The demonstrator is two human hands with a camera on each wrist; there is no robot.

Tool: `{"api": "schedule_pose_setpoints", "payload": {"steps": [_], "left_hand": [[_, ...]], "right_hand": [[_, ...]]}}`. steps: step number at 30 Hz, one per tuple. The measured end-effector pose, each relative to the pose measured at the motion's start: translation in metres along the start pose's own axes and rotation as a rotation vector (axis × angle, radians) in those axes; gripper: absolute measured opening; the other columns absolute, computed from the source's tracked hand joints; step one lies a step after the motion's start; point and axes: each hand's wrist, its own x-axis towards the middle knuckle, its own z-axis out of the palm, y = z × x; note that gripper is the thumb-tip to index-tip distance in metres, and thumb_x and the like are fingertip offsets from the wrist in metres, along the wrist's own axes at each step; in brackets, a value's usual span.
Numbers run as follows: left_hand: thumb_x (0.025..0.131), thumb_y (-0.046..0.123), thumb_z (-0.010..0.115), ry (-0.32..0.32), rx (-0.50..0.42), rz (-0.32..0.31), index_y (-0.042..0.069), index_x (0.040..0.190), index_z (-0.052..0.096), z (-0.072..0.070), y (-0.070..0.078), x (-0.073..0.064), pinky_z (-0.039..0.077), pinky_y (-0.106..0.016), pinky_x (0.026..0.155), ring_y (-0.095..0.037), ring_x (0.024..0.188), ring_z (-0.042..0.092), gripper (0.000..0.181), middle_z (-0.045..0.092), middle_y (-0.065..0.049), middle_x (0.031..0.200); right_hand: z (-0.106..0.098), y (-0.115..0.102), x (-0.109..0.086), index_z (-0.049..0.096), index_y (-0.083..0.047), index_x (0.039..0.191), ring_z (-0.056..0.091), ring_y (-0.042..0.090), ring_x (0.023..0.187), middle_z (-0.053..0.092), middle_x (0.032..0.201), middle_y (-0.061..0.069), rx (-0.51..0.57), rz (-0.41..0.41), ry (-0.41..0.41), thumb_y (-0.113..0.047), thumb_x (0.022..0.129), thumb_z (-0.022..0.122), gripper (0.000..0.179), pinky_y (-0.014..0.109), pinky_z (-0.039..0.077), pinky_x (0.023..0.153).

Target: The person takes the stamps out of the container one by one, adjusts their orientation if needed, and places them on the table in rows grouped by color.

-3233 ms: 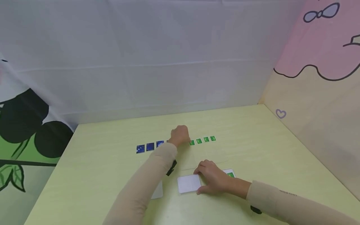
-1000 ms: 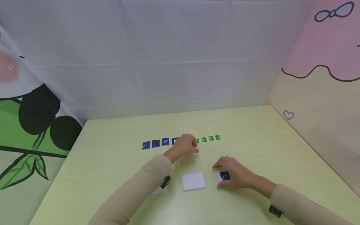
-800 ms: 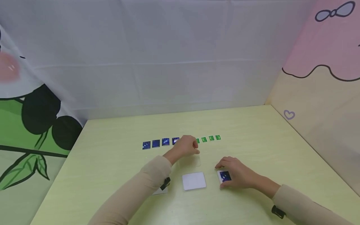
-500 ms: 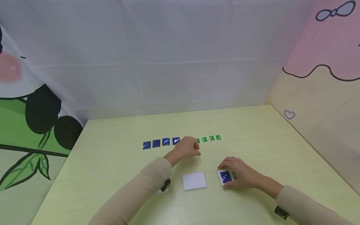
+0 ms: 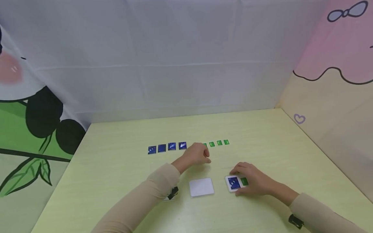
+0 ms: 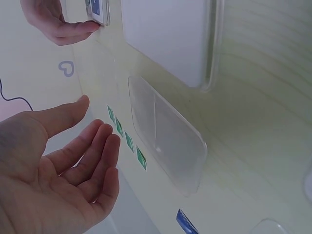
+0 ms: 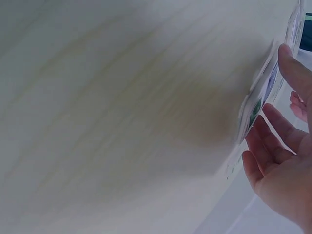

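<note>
- Left hand [image 5: 196, 154]: relaxed, fingers loosely bent, holding nothing.
- Right hand [image 5: 253, 180]: thumb and fingers grip white-edged blue-and-green picture cards [image 5: 233, 183] on the pale-yellow tabletop [image 5: 262, 139], probably keeping edges aligned.

We grip picture cards [image 5: 234, 183] with our right hand [image 5: 255, 180] and hold our left hand [image 5: 194, 155] beyond a white card [image 5: 201, 187].

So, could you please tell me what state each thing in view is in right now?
Left grip: relaxed, holding nothing.
Right grip: pinching the picture card by its edges.
Picture card: blue and green pictures facing up; unclear whether stacked.
White card: lying flat, blank side up.
Blue tiles: flat, spaced in a row.
Green tiles: flat, spaced in a row.
Clear sheet: lying flat.
</note>
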Motion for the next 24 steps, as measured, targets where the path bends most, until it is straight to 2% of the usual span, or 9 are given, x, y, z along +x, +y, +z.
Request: {"api": "schedule_pose_setpoints", "payload": {"steps": [11,16,24], "left_hand": [[0.082,0.022,0.076,-0.022,0.02,0.021,0.009,0.09,0.069,0.005,0.008,-0.003,0.047,-0.025,0.07,-0.012,0.075,0.054,0.016,0.067,-0.001,0.088],[0.081,0.022,0.076,-0.039,-0.009,0.002,0.01,0.089,0.069,0.008,0.011,-0.004,0.048,-0.024,0.07,-0.013,0.075,0.054,0.016,0.065,0.0,0.086],[0.081,0.022,0.077,-0.041,-0.001,0.018,0.01,0.089,0.069,0.013,0.013,-0.007,0.046,-0.023,0.068,-0.011,0.074,0.053,0.016,0.065,0.001,0.084]], "right_hand": [[-0.002,0.006,-0.005,0.063,-0.015,0.114,0.055,0.013,0.105,0.062,0.113,-0.007,-0.006,0.046,-0.009,-0.047,0.069,0.082,0.059,0.041,0.048,0.096],[-0.001,0.01,-0.007,0.063,-0.014,0.114,0.056,0.013,0.105,0.063,0.112,-0.006,-0.022,0.04,0.005,-0.048,0.068,0.082,0.06,0.041,0.049,0.096],[-0.002,0.015,-0.013,0.063,-0.013,0.113,0.056,0.014,0.104,0.063,0.111,-0.005,-0.03,0.016,0.047,-0.042,0.067,0.084,0.058,0.041,0.049,0.096]]}}
